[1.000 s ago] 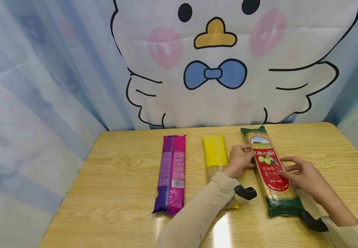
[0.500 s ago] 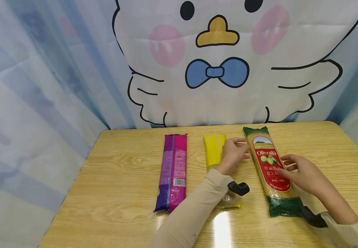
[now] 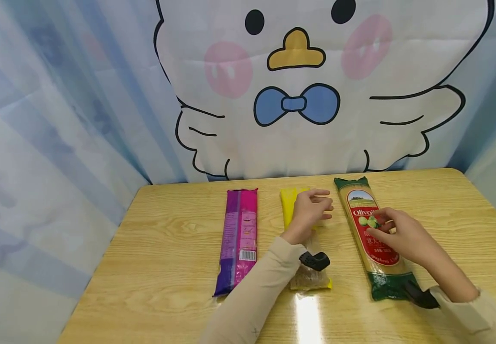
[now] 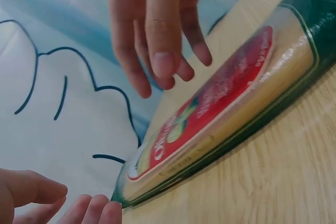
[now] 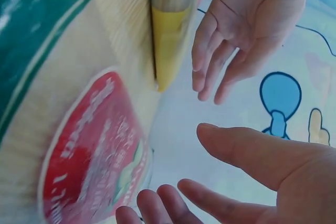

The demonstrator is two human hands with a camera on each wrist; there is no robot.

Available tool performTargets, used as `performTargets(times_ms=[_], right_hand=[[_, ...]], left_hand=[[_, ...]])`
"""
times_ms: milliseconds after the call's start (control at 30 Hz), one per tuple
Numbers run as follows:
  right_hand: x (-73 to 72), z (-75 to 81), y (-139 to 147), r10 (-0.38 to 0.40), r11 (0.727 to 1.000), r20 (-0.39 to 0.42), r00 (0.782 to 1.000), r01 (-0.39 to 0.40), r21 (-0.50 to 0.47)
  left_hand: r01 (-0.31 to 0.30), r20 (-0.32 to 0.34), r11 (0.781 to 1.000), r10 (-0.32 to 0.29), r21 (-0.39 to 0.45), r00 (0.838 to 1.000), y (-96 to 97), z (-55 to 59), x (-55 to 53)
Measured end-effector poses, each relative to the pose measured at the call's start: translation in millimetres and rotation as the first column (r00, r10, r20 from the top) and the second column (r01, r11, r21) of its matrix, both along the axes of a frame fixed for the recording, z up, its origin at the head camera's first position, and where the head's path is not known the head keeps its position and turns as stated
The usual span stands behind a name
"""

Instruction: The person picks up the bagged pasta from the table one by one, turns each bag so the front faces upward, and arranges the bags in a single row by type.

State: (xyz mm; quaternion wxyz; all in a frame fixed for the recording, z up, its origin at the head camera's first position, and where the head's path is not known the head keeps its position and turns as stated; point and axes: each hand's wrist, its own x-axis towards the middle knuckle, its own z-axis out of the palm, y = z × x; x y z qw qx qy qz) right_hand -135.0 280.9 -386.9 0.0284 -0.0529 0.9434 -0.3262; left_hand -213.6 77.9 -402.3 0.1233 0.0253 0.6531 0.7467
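Three long packs lie side by side on the wooden table (image 3: 166,267). At the right is a spaghetti pack (image 3: 381,248) with green ends and a red label. My right hand (image 3: 407,234) hovers over that label, fingers loosely bent and holding nothing; the right wrist view shows a gap between thumb (image 5: 241,150) and fingers. My left hand (image 3: 310,212) is above the middle pack, a yellow-and-clear one (image 3: 310,279), and covers part of it. Its fingers point toward the spaghetti pack and grip nothing. Farther left lies a purple-and-pink pack (image 3: 239,239) with a barcode.
A curtain (image 3: 291,143) with a cartoon bird print hangs right behind the table's far edge. More pale blue curtain (image 3: 59,167) hangs along the left side. A black wrist device (image 3: 315,261) sits on the left wrist, another (image 3: 420,295) on the right.
My left hand has let go of the spaghetti pack's left side and moved left over the yellow pack. My right hand has come off the pack's right side, shifting slightly left over the label.
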Motion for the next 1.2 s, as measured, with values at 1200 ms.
performTargets(times_ms=[1200], right_hand=[[-12.5, -3.9, -51.7, 0.117, 0.986, 0.008, 0.993, -0.115, -0.122]], left_hand=[[-0.027, -0.012, 0.995, 0.026, -0.093, 1.0, -97.6, -2.7, -2.5]])
